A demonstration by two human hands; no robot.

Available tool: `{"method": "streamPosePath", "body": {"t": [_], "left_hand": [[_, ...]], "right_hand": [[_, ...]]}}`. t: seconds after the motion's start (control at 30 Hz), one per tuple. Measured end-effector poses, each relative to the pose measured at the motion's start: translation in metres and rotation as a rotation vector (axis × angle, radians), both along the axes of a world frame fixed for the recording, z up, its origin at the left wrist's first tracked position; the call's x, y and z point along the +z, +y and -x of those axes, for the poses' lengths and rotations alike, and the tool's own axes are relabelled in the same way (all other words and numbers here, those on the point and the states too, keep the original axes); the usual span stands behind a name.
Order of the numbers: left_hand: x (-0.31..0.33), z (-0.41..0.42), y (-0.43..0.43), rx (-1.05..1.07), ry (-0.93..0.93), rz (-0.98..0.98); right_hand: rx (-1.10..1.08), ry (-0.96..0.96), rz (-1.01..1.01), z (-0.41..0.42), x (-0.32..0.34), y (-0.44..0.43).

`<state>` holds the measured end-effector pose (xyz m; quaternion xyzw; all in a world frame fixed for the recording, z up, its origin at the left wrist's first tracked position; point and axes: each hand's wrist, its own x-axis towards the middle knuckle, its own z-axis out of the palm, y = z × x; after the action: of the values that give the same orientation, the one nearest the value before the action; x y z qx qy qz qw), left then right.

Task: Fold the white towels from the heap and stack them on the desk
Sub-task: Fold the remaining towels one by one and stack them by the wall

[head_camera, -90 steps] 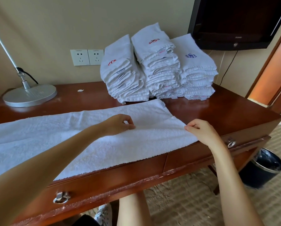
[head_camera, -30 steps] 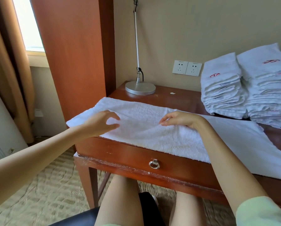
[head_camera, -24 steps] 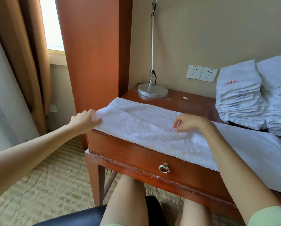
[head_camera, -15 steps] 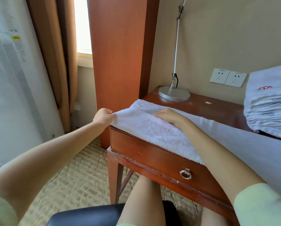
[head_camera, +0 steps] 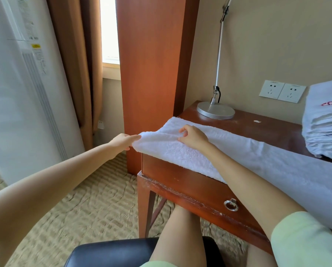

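The left hand (head_camera: 122, 141) reaches out past the left end of the worktop (head_camera: 267, 128) and pinches the short end of a white towel (head_camera: 257, 151), lifting it slightly off the wood. The right hand (head_camera: 192, 136) rests on the towel just beside it, fingers curled down and apparently nipping the cloth, so a raised ridge runs between the two hands. The rest of the towel lies flat in a long strip along the front of the worktop. This two-handed grip on one end looks meant to carry it over for a fold. A stack of folded towels (head_camera: 325, 120) stands at the back right, near the wall, leaving the front free for folding. A lamp base (head_camera: 216, 111) sits behind the hands.
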<state>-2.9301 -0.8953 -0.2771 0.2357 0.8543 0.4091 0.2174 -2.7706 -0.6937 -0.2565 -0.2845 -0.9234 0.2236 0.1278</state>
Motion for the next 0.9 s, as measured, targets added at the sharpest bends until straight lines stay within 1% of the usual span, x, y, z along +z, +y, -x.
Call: {"method": "streamPosePath", "body": {"t": [0.07,0.13,0.17,0.27,0.33,0.4,0.47,0.53,0.6,0.63,0.67,0.7,0.73,0.77,0.8,0.83,0.9], "left_hand": [[0.008,-0.007,0.011,0.032,0.030,-0.057],[0.013,-0.013,0.024,0.043,0.044,-0.096],[0.017,-0.017,0.030,0.050,0.043,-0.124],[0.016,-0.021,0.043,0.063,0.052,-0.237],[0.009,-0.020,0.044,0.057,0.102,-0.301],[0.000,-0.015,0.043,0.057,0.160,-0.300],[-0.012,-0.009,0.043,0.062,0.214,-0.227],[-0.021,-0.008,0.045,0.073,0.294,-0.153],[-0.019,-0.012,0.048,0.084,0.501,-0.110],[-0.017,-0.016,0.050,0.051,0.635,-0.103],[-0.013,-0.022,0.052,-0.029,0.748,-0.085],[-0.010,-0.030,0.054,-0.155,0.833,-0.035],[-0.007,-0.038,0.057,-0.297,0.878,0.040],[-0.007,-0.045,0.062,-0.422,0.888,0.122],[-0.007,-0.051,0.067,-0.503,0.866,0.189],[-0.007,-0.053,0.071,-0.537,0.831,0.230],[0.001,-0.054,0.079,-0.537,0.760,0.286]], "right_hand": [[0.038,0.007,0.010,0.005,-0.001,-0.004],[0.014,0.019,0.114,0.013,-0.002,-0.006],[0.001,0.049,0.199,0.019,-0.002,-0.005],[0.041,0.207,0.427,0.029,-0.001,-0.009],[0.061,0.331,0.454,0.033,-0.007,-0.009],[0.023,0.368,0.362,0.036,-0.013,-0.010],[-0.015,0.312,0.207,0.039,-0.019,-0.012],[0.000,0.266,0.035,0.040,-0.024,-0.013],[0.047,0.240,-0.159,0.038,-0.024,-0.015],[0.081,0.217,-0.241,0.037,-0.024,-0.015],[0.115,0.178,-0.297,0.035,-0.023,-0.014],[0.142,0.117,-0.325,0.033,-0.022,-0.012],[0.158,0.040,-0.322,0.029,-0.022,-0.009],[0.159,-0.047,-0.295,0.024,-0.020,-0.005],[0.152,-0.124,-0.261,0.018,-0.020,0.002],[0.141,-0.181,-0.243,0.012,-0.019,0.009],[0.108,-0.226,-0.231,-0.003,-0.018,0.028]]}}
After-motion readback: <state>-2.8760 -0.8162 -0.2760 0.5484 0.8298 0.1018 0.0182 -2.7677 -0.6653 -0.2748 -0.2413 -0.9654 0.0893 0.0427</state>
